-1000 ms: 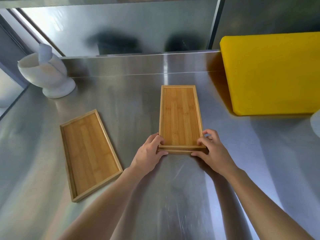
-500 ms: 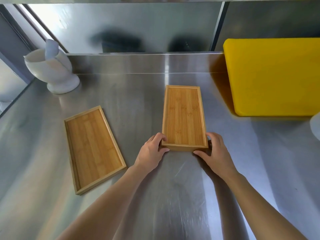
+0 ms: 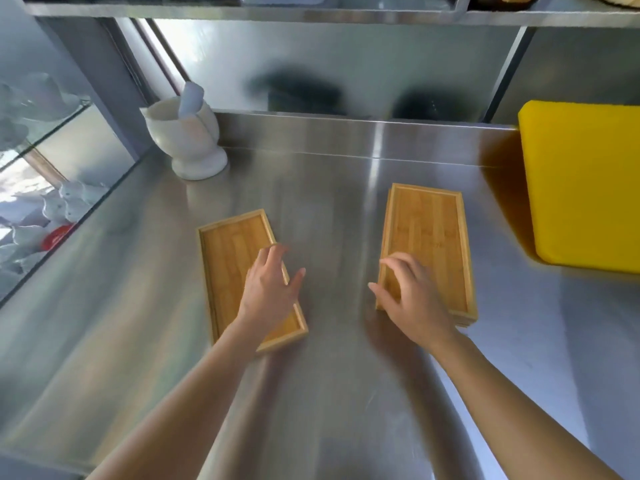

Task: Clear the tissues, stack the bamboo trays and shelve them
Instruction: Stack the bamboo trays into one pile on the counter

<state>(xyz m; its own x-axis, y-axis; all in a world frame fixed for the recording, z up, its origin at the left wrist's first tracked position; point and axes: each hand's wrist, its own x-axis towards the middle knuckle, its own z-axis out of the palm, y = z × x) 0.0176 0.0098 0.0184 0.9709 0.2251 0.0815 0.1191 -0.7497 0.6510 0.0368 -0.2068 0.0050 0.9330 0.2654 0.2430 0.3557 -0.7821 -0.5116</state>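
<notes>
Two bamboo trays lie stacked (image 3: 429, 237) on the steel counter, right of centre. A single bamboo tray (image 3: 228, 261) lies to their left, slightly turned. My left hand (image 3: 272, 289) hovers over the single tray's near right part, fingers spread, holding nothing. My right hand (image 3: 410, 296) is over the near left corner of the stack, fingers loosely curled and apart; whether it touches the stack is unclear. No tissues are visible.
A white mortar with a pestle (image 3: 185, 140) stands at the back left. A thick yellow cutting board (image 3: 585, 185) lies at the right. A steel shelf (image 3: 311, 10) runs overhead. Beyond the counter's left edge, white dishes (image 3: 52, 209) sit below a glass pane.
Both hands have let go of the stacked trays. My left hand has moved left, over the single tray. The camera has turned, so everything sits further right in view.
</notes>
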